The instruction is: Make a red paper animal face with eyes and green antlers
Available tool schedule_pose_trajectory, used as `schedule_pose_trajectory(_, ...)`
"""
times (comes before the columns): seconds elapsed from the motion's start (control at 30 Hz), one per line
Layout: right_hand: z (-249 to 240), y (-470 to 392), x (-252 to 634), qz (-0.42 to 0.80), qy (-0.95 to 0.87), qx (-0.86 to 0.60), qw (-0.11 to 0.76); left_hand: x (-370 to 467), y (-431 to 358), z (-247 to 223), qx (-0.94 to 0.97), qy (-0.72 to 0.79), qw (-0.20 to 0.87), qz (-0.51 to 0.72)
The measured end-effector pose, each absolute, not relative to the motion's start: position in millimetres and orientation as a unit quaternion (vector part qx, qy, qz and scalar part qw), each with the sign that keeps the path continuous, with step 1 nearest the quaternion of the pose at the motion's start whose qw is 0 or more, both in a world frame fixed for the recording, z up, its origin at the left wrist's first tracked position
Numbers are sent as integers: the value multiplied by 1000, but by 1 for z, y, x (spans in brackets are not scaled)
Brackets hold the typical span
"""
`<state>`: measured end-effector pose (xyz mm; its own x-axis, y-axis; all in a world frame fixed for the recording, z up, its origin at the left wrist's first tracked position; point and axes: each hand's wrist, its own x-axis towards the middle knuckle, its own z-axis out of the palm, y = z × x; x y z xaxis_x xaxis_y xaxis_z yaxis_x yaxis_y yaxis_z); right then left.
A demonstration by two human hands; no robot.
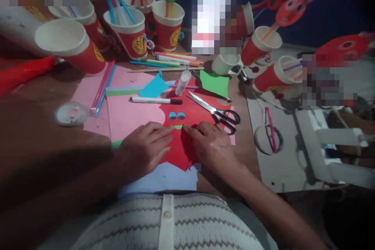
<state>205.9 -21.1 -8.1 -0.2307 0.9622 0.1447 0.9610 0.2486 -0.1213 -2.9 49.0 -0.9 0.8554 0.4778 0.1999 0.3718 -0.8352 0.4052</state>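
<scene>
Two blue-and-black paper eyes [177, 116] lie side by side on the red paper [187, 140], with a small green paper strip [178, 127] just below them. My left hand [146, 142] rests on the sheet, its fingers stretched out and the index fingertip at the strip's left end. From the other side, the index finger of my right hand [209, 140] reaches to the strip's right end; its other fingers are bent and partly hidden. Black-handled scissors [216, 111] lie just beyond my right hand. A white marker [155, 100] and a small clear glue bottle [183, 83] lie above the eyes.
Pink paper [134, 113], a blue scrap [154, 86] and a green scrap [215, 83] surround the red sheet. Several red paper cups [168, 27] stand along the back, some holding paper faces on sticks. A tape roll [268, 139] sits right, a clear round container [71, 113] left.
</scene>
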Motion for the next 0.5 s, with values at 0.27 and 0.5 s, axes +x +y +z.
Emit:
schedule_pose_trajectory(0.27,-11,-19,210,54,-766,-618,169,-11,56,15,902,248,241,259)
schedule_pose_trajectory(0.5,-13,-16,216,143,-708,-608,329,-23,71,21,867,307,232,318)
